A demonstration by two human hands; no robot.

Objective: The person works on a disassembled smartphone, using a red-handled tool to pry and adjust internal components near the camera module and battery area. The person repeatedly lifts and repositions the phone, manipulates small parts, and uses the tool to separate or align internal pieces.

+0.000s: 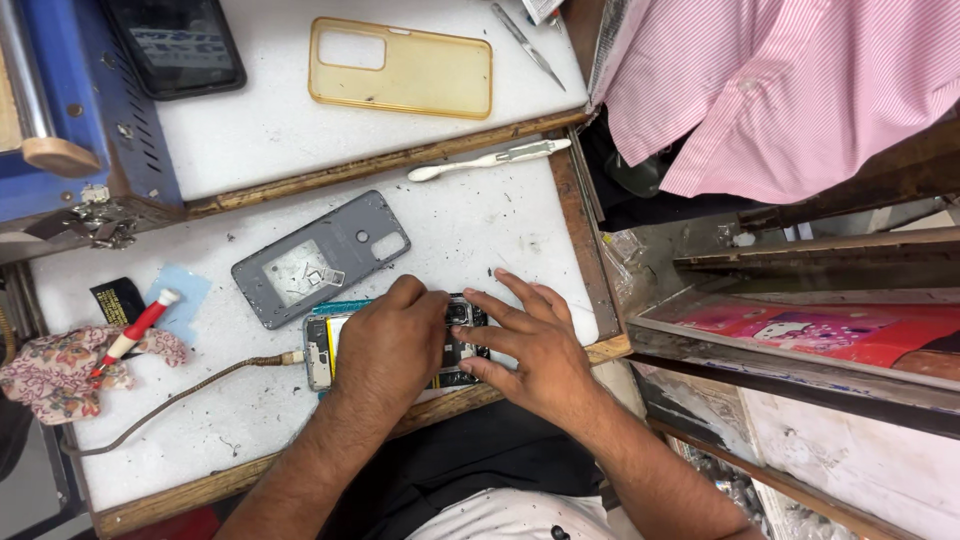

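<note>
Low centre of the frame: our left hand (pixel 390 345) lies palm-down over the opened phone (pixel 455 345), fingers curled loosely and fingertips pressing near its upper end, pinning it flat rather than gripping it. Our right hand (pixel 530 345) rests beside it, fingers spread nearly straight, tips touching the phone's exposed camera end, likely to steady it; neither hand holds a tool. The phone lies face-down on the white bench (pixel 480 230), near its front edge, with a braided cable (pixel 190 390) plugged into its left end and trailing to lower left. Just above, a grey back frame (pixel 320 258) lies set aside, inner face up. Left of frame: a red-handled screwdriver (pixel 130 335) on a flowered rag (pixel 50 370), kept within reach. Further up, a white toothbrush (pixel 485 160) by the wooden divider. Top of frame: an amber phone case (pixel 400 68), tweezers (pixel 528 45), a dark phone (pixel 175 45) on a blue machine (pixel 100 110). Upper right: a pink striped cloth (pixel 780 90).
</note>
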